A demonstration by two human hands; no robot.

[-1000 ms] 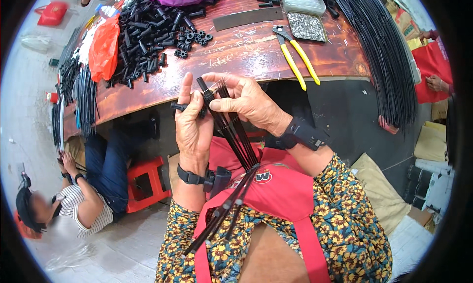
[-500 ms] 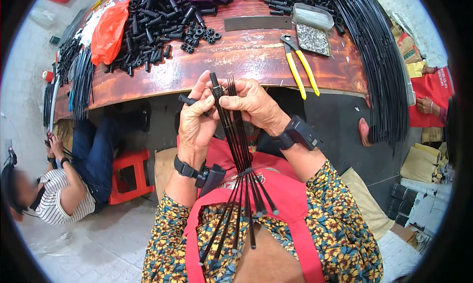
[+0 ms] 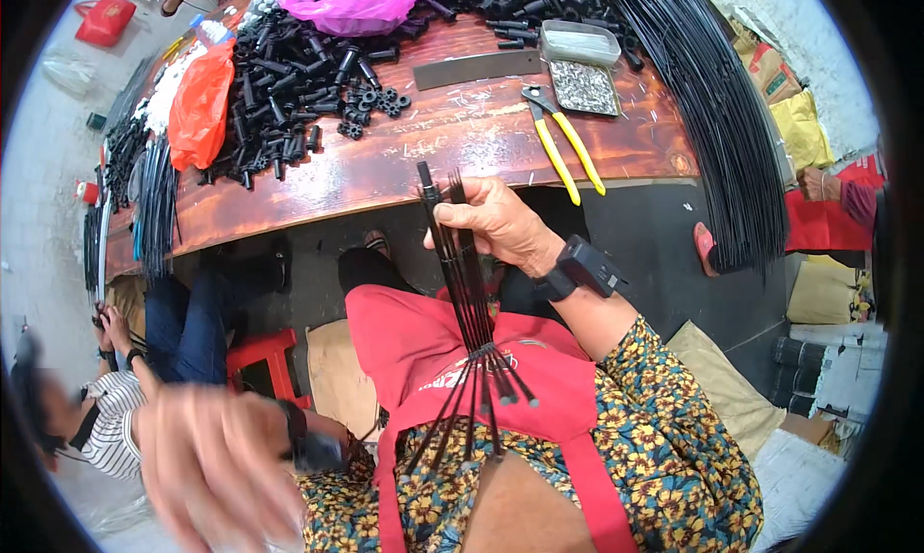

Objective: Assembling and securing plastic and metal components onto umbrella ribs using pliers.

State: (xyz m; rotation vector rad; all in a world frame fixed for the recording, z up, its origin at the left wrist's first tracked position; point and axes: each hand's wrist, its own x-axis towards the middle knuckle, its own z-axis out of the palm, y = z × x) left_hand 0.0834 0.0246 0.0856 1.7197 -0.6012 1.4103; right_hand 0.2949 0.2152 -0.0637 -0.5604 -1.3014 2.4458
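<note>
In front of my chest, my right hand (image 3: 481, 224) grips a bundle of thin black rods (image 3: 469, 303) near its upper end, thumb across them. A short black tube (image 3: 424, 176) sticks up at the bundle's top left. Lower down the rods are gathered at one band, and below it they fan out, thicker and with blunt ends, over my red apron (image 3: 404, 336). Away from the bundle, my left hand (image 3: 217, 466) is at the lower left, close to the camera and smeared by motion; whether it holds anything cannot be made out.
Yellow-handled pliers (image 3: 568, 149), a flat metal strip (image 3: 476, 70) and a tray of small metal bits (image 3: 585, 88) lie on the wooden table (image 3: 462, 129). Black fittings (image 3: 289, 101) are heaped beside an orange bag (image 3: 200, 105). Long black rods (image 3: 722, 120) overhang at right. A co-worker (image 3: 111, 409) sits left.
My left hand has left the top of the bundle and swung down to the lower left. The black fitting it held no longer shows there. My right hand keeps its grip.
</note>
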